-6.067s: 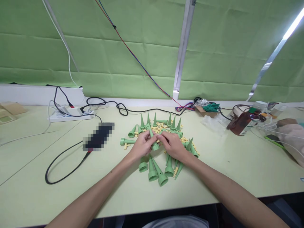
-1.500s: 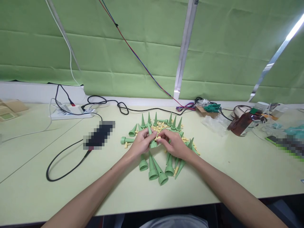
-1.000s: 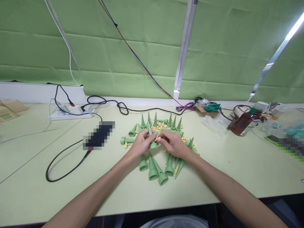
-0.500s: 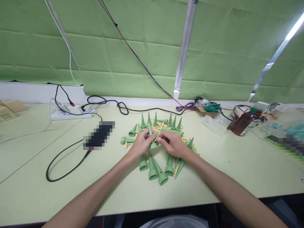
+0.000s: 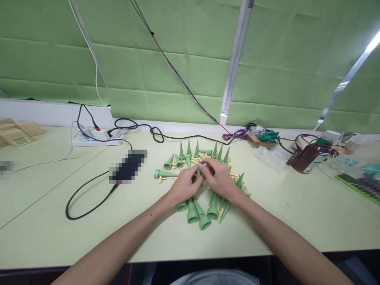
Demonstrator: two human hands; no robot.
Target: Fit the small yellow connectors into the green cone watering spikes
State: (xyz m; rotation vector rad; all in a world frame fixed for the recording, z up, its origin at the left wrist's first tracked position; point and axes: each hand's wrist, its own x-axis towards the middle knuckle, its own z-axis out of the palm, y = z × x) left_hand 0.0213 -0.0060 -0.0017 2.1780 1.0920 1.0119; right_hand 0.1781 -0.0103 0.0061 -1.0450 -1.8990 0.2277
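Toward the bottom centre, green cones lie on the table, wide ends facing the lower edge. Just above, mid-frame, the left hand clasps a held cone between thumb and fingers, its body largely hidden. The right hand has its fingertips bunched against that cone's upper part; whether they pinch a small piece, I cannot tell. Behind the hands, yellow pieces are scattered, with upright cones beyond. A blurred dark object lies left of centre, a brown bottle leans at right. Farther back sits a power strip, left, before green blinds.
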